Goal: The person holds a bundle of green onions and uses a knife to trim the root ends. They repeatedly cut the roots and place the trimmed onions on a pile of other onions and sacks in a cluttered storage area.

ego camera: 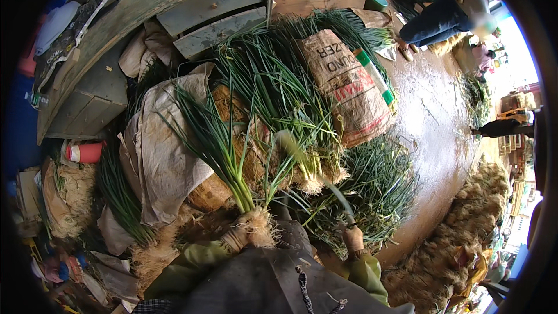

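Observation:
My left hand (236, 238), in a pale glove, is closed at the root end of a bunch of long green onions (239, 187), whose leaves fan up and to the left. Pale, tangled roots hang over the hand. To the right, my right hand (353, 239), also gloved, grips what looks like a sickle with a thin curved blade (341, 197), partly blurred. More green onions (311, 172) lie in front with their roots towards me. Loose green leaves (375, 183) are heaped beyond the blade. A printed sack (344, 83) lies over the stacked onions.
A pale cloth sack (168, 139) covers bundles at the left. A wooden desk with drawers (213, 6) stands beyond. A red container (85, 152) sits at far left. Wet floor (427, 104) runs along the right, beside a long root heap (462, 218). Another person (444, 19) stands at upper right.

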A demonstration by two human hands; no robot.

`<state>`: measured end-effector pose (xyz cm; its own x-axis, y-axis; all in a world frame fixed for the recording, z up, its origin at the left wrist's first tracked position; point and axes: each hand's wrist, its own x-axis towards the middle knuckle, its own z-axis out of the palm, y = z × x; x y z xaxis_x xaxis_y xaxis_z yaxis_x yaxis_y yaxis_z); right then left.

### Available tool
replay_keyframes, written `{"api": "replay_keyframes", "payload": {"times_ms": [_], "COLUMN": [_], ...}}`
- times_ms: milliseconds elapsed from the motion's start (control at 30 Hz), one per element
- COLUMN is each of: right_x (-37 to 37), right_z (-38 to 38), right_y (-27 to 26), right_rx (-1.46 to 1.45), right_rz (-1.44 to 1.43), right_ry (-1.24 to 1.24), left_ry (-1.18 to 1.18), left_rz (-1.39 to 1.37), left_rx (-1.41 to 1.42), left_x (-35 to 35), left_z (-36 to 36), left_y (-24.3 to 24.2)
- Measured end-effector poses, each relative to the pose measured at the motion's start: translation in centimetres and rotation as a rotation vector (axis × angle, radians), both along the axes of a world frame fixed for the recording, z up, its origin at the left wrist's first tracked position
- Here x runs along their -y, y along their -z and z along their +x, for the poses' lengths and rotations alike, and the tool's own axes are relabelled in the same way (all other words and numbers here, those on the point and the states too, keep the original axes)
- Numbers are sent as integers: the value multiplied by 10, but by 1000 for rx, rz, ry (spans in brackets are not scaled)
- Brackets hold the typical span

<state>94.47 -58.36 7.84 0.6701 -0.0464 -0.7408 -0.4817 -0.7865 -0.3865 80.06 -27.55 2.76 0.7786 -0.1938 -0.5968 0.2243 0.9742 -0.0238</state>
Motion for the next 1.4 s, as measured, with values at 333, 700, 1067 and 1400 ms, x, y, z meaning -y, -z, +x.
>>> {"api": "replay_keyframes", "payload": {"times_ms": [333,700,1067,1400], "right_x": [-146,-170,-138,-63], "right_z": [-11,7,-49,13], "right_y": [33,29,-41,-35], "right_rx": [-859,-95,47,-78], "right_rz": [886,653,383,166], "right_ry": [489,97,-514,-200], "left_ry": [72,325,191,287], "left_rz": [-651,299,83,36], "left_rx": [555,-133,76,-39], "left_x": [6,-4,-11,-27], "left_z": [2,-22,-37,-22], "left_y": [-4,-43,5,-42]}}
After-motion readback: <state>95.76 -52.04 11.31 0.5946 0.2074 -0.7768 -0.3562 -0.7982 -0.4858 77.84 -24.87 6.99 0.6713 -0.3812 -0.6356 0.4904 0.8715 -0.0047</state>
